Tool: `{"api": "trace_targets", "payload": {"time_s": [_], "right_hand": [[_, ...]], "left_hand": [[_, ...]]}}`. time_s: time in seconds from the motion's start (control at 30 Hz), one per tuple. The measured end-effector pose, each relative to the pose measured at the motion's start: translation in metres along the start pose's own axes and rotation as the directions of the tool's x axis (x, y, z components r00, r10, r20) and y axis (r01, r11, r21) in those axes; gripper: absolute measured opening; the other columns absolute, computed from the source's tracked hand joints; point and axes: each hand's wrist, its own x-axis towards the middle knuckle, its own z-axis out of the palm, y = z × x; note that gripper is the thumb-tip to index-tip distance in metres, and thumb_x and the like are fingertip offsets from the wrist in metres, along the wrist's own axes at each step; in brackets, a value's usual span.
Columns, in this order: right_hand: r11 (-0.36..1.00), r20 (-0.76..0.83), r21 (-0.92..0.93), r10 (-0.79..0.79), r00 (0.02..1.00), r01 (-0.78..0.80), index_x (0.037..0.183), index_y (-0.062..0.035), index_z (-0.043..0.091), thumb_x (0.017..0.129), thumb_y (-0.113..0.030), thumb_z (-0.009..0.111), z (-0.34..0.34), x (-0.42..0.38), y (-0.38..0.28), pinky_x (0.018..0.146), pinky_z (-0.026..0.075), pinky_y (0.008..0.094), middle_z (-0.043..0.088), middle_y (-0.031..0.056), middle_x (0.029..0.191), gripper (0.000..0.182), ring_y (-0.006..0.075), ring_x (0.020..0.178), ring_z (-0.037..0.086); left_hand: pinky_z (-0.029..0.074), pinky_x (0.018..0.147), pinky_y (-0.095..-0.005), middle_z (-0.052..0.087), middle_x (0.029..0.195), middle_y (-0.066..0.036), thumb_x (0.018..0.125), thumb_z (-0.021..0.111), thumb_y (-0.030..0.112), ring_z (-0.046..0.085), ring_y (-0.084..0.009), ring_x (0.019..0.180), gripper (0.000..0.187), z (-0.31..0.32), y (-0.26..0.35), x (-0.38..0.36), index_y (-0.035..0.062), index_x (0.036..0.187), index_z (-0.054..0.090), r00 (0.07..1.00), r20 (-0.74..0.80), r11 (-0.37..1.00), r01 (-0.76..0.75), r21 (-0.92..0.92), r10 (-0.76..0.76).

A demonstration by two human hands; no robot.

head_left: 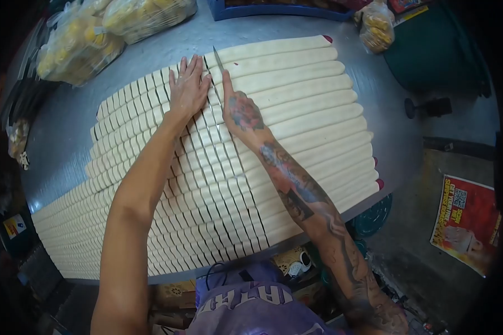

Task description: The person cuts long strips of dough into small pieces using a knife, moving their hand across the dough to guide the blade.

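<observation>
Long pale dough rolls (307,106) lie side by side across the metal table (61,151). Their left part is cut into many short pieces (134,120), with dark narrow gaps between them. My left hand (189,89) lies flat on the cut pieces near the far edge, its fingers pointing away from me. My right hand (241,109) is closed on a knife (218,58), the index finger stretched along it. The blade points away from me, over the far rolls just right of my left hand. Red filling shows at a few roll ends on the right.
Plastic bags with yellow contents (81,47) stand at the far left. A blue tray (285,12) is at the far edge, with a smaller bag (376,27) and a dark green bin (436,53) to its right. A red poster (466,220) is at the lower right.
</observation>
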Motion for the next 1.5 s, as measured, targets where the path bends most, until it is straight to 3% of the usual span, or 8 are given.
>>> {"api": "trace_targets", "payload": {"time_s": [0.33,0.53,0.6,1.0,1.17,1.4,1.43,1.5], "right_hand": [[0.964,0.03,0.258,0.059,0.998,-0.065,0.169,0.0171,0.014,0.091,-0.005,0.062,0.009,0.027,0.007,0.078,0.058,0.0274,0.069,0.0099,0.093,0.094,0.0204,0.089,0.067],[0.999,-0.162,-0.02,-0.029,0.986,0.026,0.167,0.017,0.019,0.096,-0.01,0.062,0.039,0.102,0.019,0.084,0.061,0.0338,0.076,0.0178,0.101,0.087,0.0293,0.096,0.075],[0.973,-0.122,0.232,0.012,0.992,0.017,0.166,0.0165,0.021,0.099,-0.01,0.06,0.034,0.12,0.018,0.088,0.062,0.0396,0.077,0.0239,0.104,0.082,0.0351,0.101,0.077],[0.986,-0.033,-0.158,0.058,0.998,-0.062,0.174,-0.0011,0.026,0.097,-0.003,0.057,0.06,-0.06,0.005,0.06,0.052,0.0274,0.068,0.0029,0.079,0.083,0.0168,0.063,0.059],[0.956,-0.064,0.287,0.086,0.994,-0.065,0.173,0.0025,0.019,0.094,-0.003,0.062,0.042,-0.067,0.0,0.079,0.063,0.0461,0.072,0.0302,0.102,0.09,0.0421,0.089,0.075],[0.982,0.044,-0.185,0.048,0.998,-0.039,0.172,0.0078,0.02,0.084,-0.003,0.066,0.058,-0.188,-0.012,0.061,0.057,0.0292,0.066,0.0115,0.08,0.1,0.0206,0.072,0.067],[0.989,0.143,0.06,0.127,0.981,-0.137,0.175,0.0035,0.007,0.095,0.0,0.055,0.032,-0.192,-0.023,0.073,0.06,0.0423,0.066,0.0258,0.093,0.093,0.0354,0.078,0.07],[0.981,0.095,0.144,0.119,0.988,-0.132,0.175,0.0033,0.008,0.095,0.001,0.055,0.03,-0.197,-0.024,0.073,0.06,0.0435,0.066,0.0263,0.093,0.094,0.0363,0.078,0.07]], "left_hand": [[0.013,0.13,-0.0711,0.048,0.173,-0.005,0.116,0.048,0.041,0.035,-0.0329,0.164,0.059,0.007,-0.007,0.011,0.0122,0.167,0.047,0.989,-0.002,0.987,-0.15,0.062,0.15],[0.018,0.129,-0.0713,0.052,0.17,-0.003,0.113,0.05,0.029,0.04,-0.0295,0.162,0.052,0.015,-0.008,0.01,0.0141,0.162,0.055,0.98,-0.074,0.974,-0.171,0.148,0.183],[0.018,0.129,-0.0708,0.052,0.17,-0.002,0.112,0.051,0.028,0.04,-0.0297,0.162,0.052,0.014,-0.007,0.009,0.0135,0.161,0.056,0.981,-0.071,0.975,-0.168,0.143,0.179],[0.014,0.131,-0.0692,0.047,0.173,-0.008,0.114,0.048,0.031,0.033,-0.0365,0.164,0.056,0.013,0.005,-0.019,0.0102,0.166,0.047,0.989,-0.118,0.996,-0.089,-0.004,0.088],[0.012,0.132,-0.0677,0.037,0.179,-0.007,0.113,0.05,0.034,0.03,-0.0317,0.167,0.063,0.01,0.049,-0.102,0.0124,0.171,0.039,0.987,0.052,0.981,-0.158,0.112,0.153],[0.009,0.132,-0.0694,0.032,0.181,-0.008,0.115,0.046,0.036,0.023,-0.0328,0.169,0.064,0.007,0.061,-0.117,0.0091,0.171,0.037,0.998,-0.002,0.997,-0.066,0.043,0.066],[0.008,0.132,-0.0709,0.031,0.181,-0.008,0.115,0.045,0.036,0.021,-0.0347,0.169,0.063,0.0,0.07,-0.129,0.0083,0.171,0.037,0.998,-0.019,0.997,-0.067,0.036,0.068],[0.009,0.132,-0.07,0.031,0.181,-0.008,0.115,0.045,0.036,0.021,-0.0337,0.169,0.063,-0.005,0.093,-0.162,0.0083,0.171,0.037,0.994,0.067,0.996,-0.086,0.028,0.084]]}}
